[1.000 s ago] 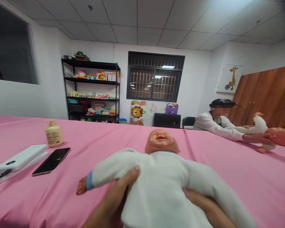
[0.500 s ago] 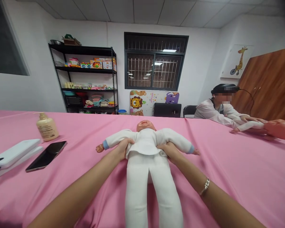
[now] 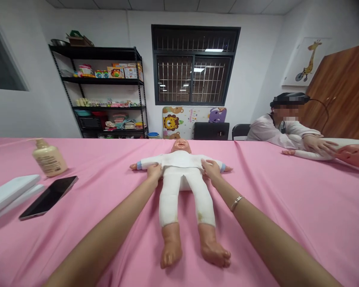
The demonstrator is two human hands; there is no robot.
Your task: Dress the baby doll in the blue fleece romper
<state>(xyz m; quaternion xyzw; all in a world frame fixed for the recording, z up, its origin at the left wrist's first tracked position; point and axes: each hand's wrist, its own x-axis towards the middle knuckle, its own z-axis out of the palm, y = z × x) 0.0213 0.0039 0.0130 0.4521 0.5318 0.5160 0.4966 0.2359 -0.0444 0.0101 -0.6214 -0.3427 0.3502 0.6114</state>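
A baby doll [image 3: 181, 159] lies on its back on a pink-covered table [image 3: 287, 223], head away from me and bare plastic feet towards me. It wears a white fleece suit with blue cuffs. My left hand [image 3: 154, 172] grips its side just below the left-hand sleeve. My right hand [image 3: 211, 169], with a silver bracelet at the wrist, holds the opposite side of the torso. The doll's arms are spread out sideways, and its legs lie straight and slightly apart.
On the left stand a pump bottle [image 3: 49, 158], a white flat case [image 3: 12, 194] and a black phone [image 3: 48, 197]. At the right, a seated co-worker [image 3: 283, 127] has a hand on a second doll [image 3: 314, 153]. A shelf of toys [image 3: 103, 91] stands behind.
The doll has gone from close to me to lying flat farther away, now showing its full length. Both my hands moved away with it, and the view tilted downward.
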